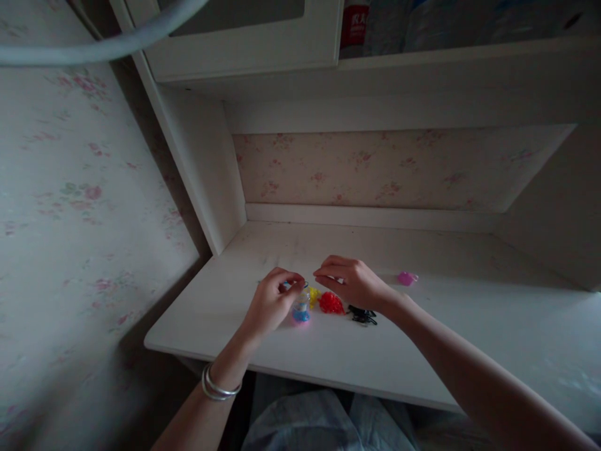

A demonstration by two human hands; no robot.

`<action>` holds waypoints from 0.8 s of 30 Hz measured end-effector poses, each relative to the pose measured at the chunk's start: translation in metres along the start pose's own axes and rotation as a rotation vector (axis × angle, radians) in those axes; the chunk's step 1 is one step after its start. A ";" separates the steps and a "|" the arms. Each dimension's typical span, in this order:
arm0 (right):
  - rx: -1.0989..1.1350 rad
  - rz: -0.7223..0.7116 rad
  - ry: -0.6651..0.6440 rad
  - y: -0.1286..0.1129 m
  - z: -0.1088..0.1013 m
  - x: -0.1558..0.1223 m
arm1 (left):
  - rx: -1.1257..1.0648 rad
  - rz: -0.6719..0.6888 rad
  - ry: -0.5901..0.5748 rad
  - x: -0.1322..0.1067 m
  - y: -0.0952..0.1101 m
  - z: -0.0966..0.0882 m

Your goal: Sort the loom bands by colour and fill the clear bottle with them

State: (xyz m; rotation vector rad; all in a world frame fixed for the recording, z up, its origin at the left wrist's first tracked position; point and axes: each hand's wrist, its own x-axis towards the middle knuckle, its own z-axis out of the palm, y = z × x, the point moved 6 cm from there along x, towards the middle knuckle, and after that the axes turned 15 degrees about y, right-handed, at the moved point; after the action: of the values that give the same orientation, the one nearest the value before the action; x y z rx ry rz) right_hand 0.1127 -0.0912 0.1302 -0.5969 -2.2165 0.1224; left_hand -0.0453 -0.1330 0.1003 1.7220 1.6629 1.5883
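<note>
My left hand is closed in a pinch on the top of a small clear bottle with blue and pink contents, which stands on the white desk. My right hand hovers just right of it with its fingers curled together; I cannot make out anything in them. Beneath the right hand lie a small yellow piece and a red beaded lump. A small black object rests by my right wrist. A pink piece lies farther right.
The desk sits in a white alcove with floral wallpaper behind and a wall to the left. A shelf and a cabinet door hang overhead. Silver bangles ring my left wrist. My lap in grey cloth shows below the desk edge.
</note>
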 end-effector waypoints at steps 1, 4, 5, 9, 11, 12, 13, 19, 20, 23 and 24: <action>0.001 0.008 0.004 0.002 0.001 -0.001 | 0.010 -0.002 0.005 -0.001 -0.002 0.001; 0.012 0.029 0.014 0.006 0.002 -0.004 | 0.009 -0.006 -0.003 -0.003 -0.006 0.002; 0.021 0.037 0.020 0.008 0.003 -0.005 | -0.001 -0.009 -0.008 -0.003 -0.006 0.002; 0.072 0.092 0.035 0.018 0.009 -0.002 | -0.023 -0.039 0.052 -0.003 -0.009 -0.005; 0.095 0.157 -0.001 0.028 0.020 0.002 | -0.028 -0.080 0.095 -0.004 -0.016 -0.010; 0.106 0.199 -0.029 0.034 0.027 0.004 | -0.034 -0.112 0.109 -0.006 -0.023 -0.011; 0.119 0.246 -0.065 0.041 0.035 0.006 | -0.043 -0.150 0.119 -0.009 -0.031 -0.012; 0.075 0.269 -0.331 0.060 0.093 0.026 | -0.038 -0.380 0.168 -0.044 -0.087 -0.002; 0.020 0.228 -0.384 0.060 0.103 0.029 | -0.038 -0.397 0.159 -0.049 -0.093 0.001; -0.117 0.149 -0.514 0.062 0.130 0.038 | -0.058 -0.415 0.137 -0.056 -0.099 0.006; -0.137 0.143 -0.537 0.063 0.137 0.039 | -0.064 -0.419 0.132 -0.057 -0.099 0.006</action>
State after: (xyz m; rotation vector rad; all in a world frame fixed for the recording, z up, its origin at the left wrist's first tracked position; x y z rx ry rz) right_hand 0.0131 -0.0028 0.0495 -0.8790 -2.7124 0.2282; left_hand -0.0785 -0.1470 -0.0083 1.1585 1.8588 1.5547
